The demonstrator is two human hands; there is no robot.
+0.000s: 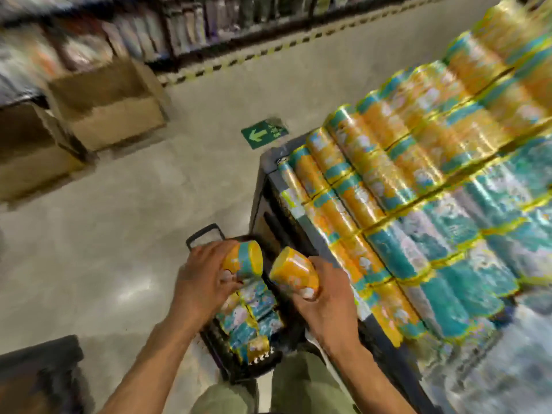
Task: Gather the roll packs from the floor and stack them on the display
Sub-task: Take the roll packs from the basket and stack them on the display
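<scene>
**While a basket waits on the floor, two roll packs are being held up beside the display**

While the camera is swinging and blurring most of the scene, the person is standing at the lower centre of the frame with both arms reaching forward. The left hand point(200, 279) is wrapping its fingers point(230, 277) closed around an orange and teal roll pack point(243, 259), and the right hand point(324, 300) is gripping a second orange roll pack point(294, 271) just beside it, the two packs sitting near each other without clearly touching. Below the hands, a black basket point(206, 234) is resting on the pale floor point(104, 264), holding more packs point(252, 318) in teal and orange wrap. Filling the right side of the frame, the display point(268, 180) is carrying rows of stacked packs point(403, 180), orange toward the top and teal lower down. Open cardboard boxes point(110, 115) are sitting at the upper left, near a green arrow sign point(263, 133) stuck to the floor.
</scene>
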